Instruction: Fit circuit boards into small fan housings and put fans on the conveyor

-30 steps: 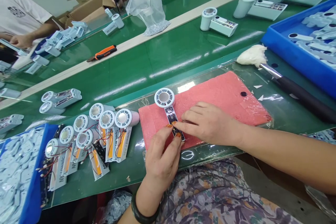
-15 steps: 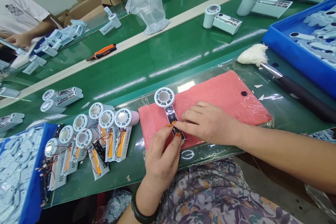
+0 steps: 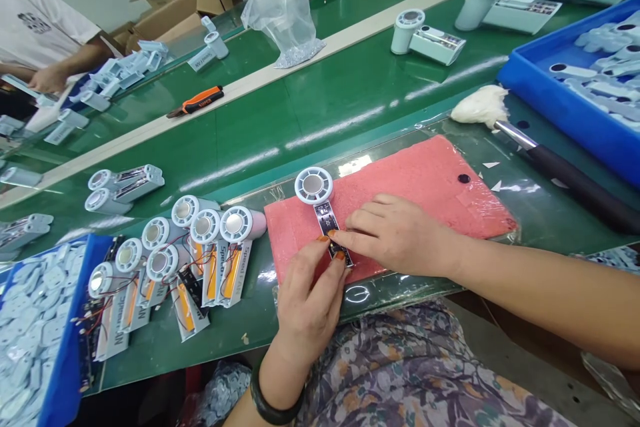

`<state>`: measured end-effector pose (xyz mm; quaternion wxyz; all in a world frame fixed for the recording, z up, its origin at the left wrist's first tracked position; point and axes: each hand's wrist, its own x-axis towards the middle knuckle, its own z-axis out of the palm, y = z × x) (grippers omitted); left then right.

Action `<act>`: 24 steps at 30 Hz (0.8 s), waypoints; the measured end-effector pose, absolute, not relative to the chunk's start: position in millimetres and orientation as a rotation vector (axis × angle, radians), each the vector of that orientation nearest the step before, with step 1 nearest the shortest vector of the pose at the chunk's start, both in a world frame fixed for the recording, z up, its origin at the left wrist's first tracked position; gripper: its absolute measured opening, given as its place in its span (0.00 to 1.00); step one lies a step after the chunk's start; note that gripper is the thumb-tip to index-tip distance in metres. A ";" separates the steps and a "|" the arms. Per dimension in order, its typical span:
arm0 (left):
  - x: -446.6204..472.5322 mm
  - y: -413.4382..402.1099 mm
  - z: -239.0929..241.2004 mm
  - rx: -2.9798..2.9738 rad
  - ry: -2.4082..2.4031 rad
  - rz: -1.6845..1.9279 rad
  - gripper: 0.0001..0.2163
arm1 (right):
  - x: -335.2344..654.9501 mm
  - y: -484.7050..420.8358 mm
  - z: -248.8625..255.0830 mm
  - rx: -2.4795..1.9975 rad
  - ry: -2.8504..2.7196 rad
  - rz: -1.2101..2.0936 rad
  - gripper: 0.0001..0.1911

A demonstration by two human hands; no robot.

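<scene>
the small fan [image 3: 314, 185] lay on the red pad [image 3: 400, 180], near its left end. the left hand [image 3: 307, 303] had its thumb and a finger bent over the dark board [image 3: 326, 217], and the right hand [image 3: 387, 237] pointed a finger there too. i could not tell if either pinched anything. pushing too hard might crack the board; pushing sideways might make the fan slip.

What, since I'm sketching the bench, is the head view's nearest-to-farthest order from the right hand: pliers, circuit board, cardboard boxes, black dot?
From the right hand:
1. Circuit board, at its fingertips.
2. Black dot, right end of pink mat.
3. Pliers, left, on the pale strip.
4. Cardboard boxes, background, upper left.
</scene>
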<state>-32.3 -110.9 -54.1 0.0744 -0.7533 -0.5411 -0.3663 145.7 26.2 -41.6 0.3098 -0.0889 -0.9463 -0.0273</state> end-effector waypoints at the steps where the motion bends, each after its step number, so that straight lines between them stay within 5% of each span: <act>1: -32.2 -110.8 -53.8 -2.259 -1.625 -1.100 0.11 | 145.8 26.3 -42.2 -0.236 -2.507 -0.069 0.11; 24: -31.7 -110.0 -53.4 -2.241 -1.625 -1.092 0.10 | 146.1 25.5 -44.8 -0.310 -2.559 -0.083 0.16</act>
